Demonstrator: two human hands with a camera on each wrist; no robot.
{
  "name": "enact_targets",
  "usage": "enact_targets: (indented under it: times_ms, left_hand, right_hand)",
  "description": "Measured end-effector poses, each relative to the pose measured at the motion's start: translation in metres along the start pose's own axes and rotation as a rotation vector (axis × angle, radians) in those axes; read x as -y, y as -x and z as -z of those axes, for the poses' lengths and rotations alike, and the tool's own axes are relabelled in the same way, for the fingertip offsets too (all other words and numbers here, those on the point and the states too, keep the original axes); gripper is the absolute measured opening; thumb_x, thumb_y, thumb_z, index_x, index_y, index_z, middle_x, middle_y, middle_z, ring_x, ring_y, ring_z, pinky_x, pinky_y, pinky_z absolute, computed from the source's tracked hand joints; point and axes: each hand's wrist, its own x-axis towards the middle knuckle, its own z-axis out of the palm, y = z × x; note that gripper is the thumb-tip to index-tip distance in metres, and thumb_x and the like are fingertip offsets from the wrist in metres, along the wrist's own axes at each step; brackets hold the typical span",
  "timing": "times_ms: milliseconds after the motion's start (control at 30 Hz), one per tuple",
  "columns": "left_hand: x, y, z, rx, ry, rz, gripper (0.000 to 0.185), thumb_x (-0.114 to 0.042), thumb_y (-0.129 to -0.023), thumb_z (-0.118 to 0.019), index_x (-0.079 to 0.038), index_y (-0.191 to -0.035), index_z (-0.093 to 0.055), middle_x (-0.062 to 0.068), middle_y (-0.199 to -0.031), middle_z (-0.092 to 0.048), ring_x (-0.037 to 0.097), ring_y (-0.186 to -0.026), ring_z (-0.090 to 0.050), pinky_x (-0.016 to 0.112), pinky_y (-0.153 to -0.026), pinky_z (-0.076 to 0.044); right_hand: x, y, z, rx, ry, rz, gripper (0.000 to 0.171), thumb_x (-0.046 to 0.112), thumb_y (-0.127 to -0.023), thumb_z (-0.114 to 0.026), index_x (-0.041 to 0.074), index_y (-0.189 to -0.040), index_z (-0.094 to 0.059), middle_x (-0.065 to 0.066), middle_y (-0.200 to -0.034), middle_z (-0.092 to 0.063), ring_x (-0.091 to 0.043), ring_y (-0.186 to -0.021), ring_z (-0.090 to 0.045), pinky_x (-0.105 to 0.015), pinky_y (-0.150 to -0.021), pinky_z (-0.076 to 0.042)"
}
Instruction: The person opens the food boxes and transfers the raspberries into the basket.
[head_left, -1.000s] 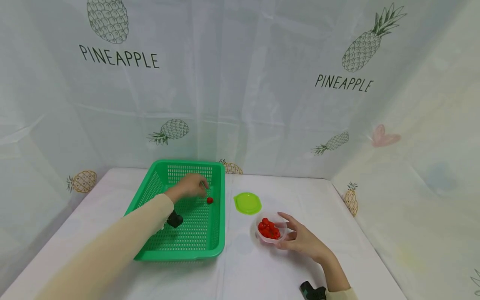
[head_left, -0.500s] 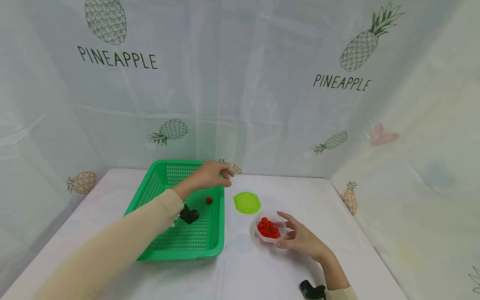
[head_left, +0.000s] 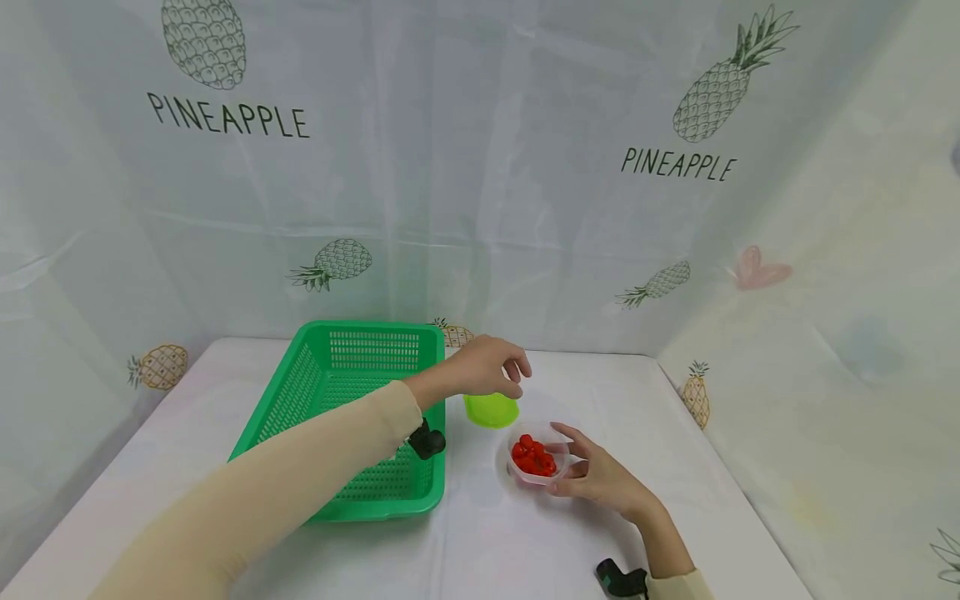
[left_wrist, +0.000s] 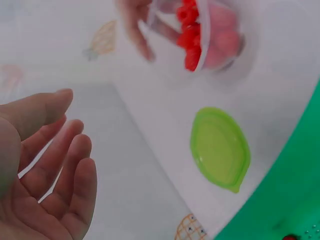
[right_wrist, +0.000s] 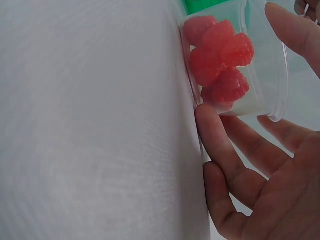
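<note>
Presently, left hand (head_left: pixel 487 371) hovered over lid (head_left: pixel 491 411), grip slack and empty; right hand (head_left: pixel 600 477) cupped tub (head_left: pixel 536 458) of berries mid-worktop.

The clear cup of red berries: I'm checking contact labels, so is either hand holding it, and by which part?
The right hand holds the clear cup by its side wall; the left hand holds nothing.

My head camera looks forward and down over the whole surface (head_left: pixel 525 542); both wrist cameras sit close, sharing the cup of red berries (left_wrist: pixel 200 35).
</note>
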Motion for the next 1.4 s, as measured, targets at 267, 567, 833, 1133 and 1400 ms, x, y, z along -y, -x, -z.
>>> enact_targets:
  times_ms: [267, 567, 833, 1133, 1400]
  left_hand:
    - [-0.014, -0.012, -0.025, 0.116, -0.100, -0.010, 0.018, -0.021, -0.094, -0.084, -0.023, -0.110, -0.077, -0.011, -0.094, -0.070, 0.010, -0.097, -0.060, 0.023, -0.079, -0.052]
    - [-0.015, -0.019, -0.047, 0.189, -0.156, -0.008, 0.017, -0.017, -0.092, -0.084, -0.021, -0.107, -0.079, -0.010, -0.090, -0.068, 0.009, -0.093, -0.057, 0.022, -0.075, -0.052]
    - [-0.014, -0.022, -0.055, 0.237, -0.125, -0.012, 0.022, -0.013, -0.091, -0.083, -0.016, -0.113, -0.080, -0.009, -0.091, -0.069, 0.010, -0.096, -0.056, 0.021, -0.073, -0.053]
    - [-0.010, -0.027, -0.070, 0.247, -0.142, 0.007, 0.022, -0.011, -0.090, -0.083, -0.017, -0.111, -0.080, -0.008, -0.087, -0.067, 0.008, -0.089, -0.056, 0.020, -0.070, -0.052]
    - [-0.012, -0.027, -0.082, 0.210, -0.176, 0.056, 0.019, -0.011, -0.089, -0.084, -0.018, -0.107, -0.080, -0.008, -0.083, -0.065, 0.008, -0.083, -0.057, 0.021, -0.067, -0.051]
  right_hand:
    - [0.001, -0.001, 0.000, 0.009, -0.012, 0.000, 0.099, 0.023, -0.088, -0.088, 0.017, -0.167, -0.029, -0.021, -0.155, -0.054, -0.029, -0.102, -0.069, -0.036, -0.088, -0.056]
    - [0.002, 0.002, 0.001, 0.015, -0.031, 0.010, 0.100, 0.021, -0.088, -0.088, 0.015, -0.168, -0.027, -0.024, -0.156, -0.052, -0.028, -0.102, -0.070, -0.031, -0.086, -0.057]
    - [0.000, 0.002, 0.001, 0.028, -0.037, 0.017, 0.096, 0.021, -0.089, -0.087, 0.020, -0.167, -0.030, -0.021, -0.157, -0.052, -0.030, -0.105, -0.070, -0.034, -0.086, -0.057]
    - [-0.001, 0.001, 0.001, 0.018, -0.012, 0.023, 0.097, 0.023, -0.088, -0.088, 0.019, -0.166, -0.031, -0.020, -0.156, -0.053, -0.028, -0.105, -0.071, -0.037, -0.088, -0.056]
    - [0.000, 0.002, 0.001, 0.014, -0.002, 0.027, 0.097, 0.024, -0.088, -0.088, 0.019, -0.167, -0.031, -0.021, -0.157, -0.052, -0.027, -0.106, -0.071, -0.039, -0.090, -0.055]
